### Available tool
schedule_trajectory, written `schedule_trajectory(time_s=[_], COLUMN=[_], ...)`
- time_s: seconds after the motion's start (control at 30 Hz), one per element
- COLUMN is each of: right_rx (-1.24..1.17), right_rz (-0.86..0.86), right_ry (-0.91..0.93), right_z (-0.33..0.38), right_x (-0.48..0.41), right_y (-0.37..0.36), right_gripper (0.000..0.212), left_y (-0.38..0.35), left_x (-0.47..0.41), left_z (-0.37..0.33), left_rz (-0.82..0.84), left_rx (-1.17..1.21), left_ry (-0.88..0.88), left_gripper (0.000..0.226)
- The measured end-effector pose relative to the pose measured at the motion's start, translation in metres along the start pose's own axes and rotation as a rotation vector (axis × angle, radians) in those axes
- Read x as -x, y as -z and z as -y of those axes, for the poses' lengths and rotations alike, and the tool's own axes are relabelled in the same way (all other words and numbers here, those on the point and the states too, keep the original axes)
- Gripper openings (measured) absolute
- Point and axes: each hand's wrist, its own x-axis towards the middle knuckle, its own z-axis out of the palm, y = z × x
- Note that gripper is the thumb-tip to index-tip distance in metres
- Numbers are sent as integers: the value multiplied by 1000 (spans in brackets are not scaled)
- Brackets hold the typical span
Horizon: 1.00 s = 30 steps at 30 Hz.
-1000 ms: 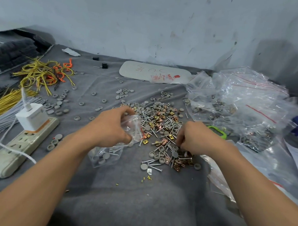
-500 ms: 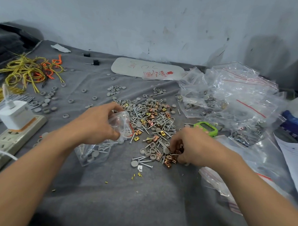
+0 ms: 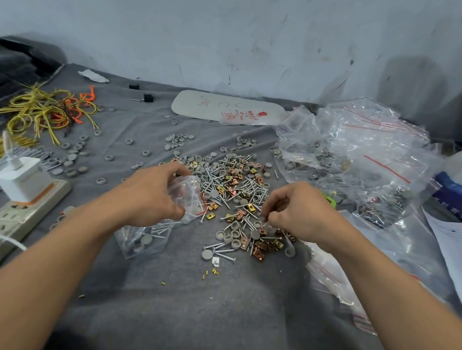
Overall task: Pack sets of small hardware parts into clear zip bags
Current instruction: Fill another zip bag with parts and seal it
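Observation:
My left hand [image 3: 149,197] grips the mouth of a clear zip bag [image 3: 147,237] with a red seal line; nails and grey caps lie in its bottom on the grey cloth. Just right of it spreads a pile of hardware [image 3: 232,185]: silver nails, grey round caps, gold and copper square clips. My right hand [image 3: 299,212] hovers at the pile's near right edge, fingers curled, pinching small parts between thumb and fingertips. What exactly it holds is hidden by the fingers.
A heap of filled zip bags [image 3: 357,159] lies at the right, flat empty bags [image 3: 334,280] beside my right forearm. A power strip with white charger [image 3: 22,192] sits at the left, yellow and orange wires [image 3: 47,111] behind it. Loose grey caps [image 3: 72,157] dot the cloth.
My right hand has lifted slightly off the near pile with pinched parts and shifted toward the bag. The left hand keeps holding the bag mouth. The camera view shifted a little.

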Motion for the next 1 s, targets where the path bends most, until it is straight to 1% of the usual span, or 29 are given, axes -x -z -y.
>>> schedule_trajectory(time_s=[0.07,0.17,0.23,0.3,0.37,0.43,0.47,0.57,0.63,0.7,0.77,0.87,0.9,1.0], right_rx=[14,85,156,266,358,388,380,351,350,318,197,19,6,63], right_rz=[-6,7,10,25,52,32,16,33,39,5,-32,-52,-55,-105], right_ry=[-14,-4,-19,-46,-64,-37,-9,62,77,74,71,84,79,34], right_z=[4,6,4,-1,-6,-6,-6,-4,-4,-6,-7,-5,-4,-2], right_x=[-1,-4,-6,-8,-9,-8,-8,-8,-9,-11,-13,-14,-14,-13], right_y=[-4,-9,-8,-5,-3,-5,-8,-22,-28,-27,-24,-18,-17,-18], right_gripper=[20,27,33,35,27,16,15,26,29,23,15,24,22,8], left_y=[0,0,0,0,-1,-1,-2,-2,-3,-3,-3,-2,-2,-2], left_x=[0,1,1,0,0,0,0,0,2,2,3,3,3,4], left_z=[0,0,0,-1,-1,-2,-2,-4,-5,-5,-6,-8,-8,-7], left_rz=[0,2,-2,-10,-15,-11,-8,-6,-1,2,2,-3,-4,-3], left_rx=[0,-3,-12,-27,-38,-39,-40,-51,-52,-56,-65,-76,-77,-71], left_ry=[-7,-20,-26,-34,-37,-37,-38,-40,-37,-35,-34,-34,-34,-33], left_gripper=[82,81,80,79,78,77,76,75,76,77,77,76,76,76])
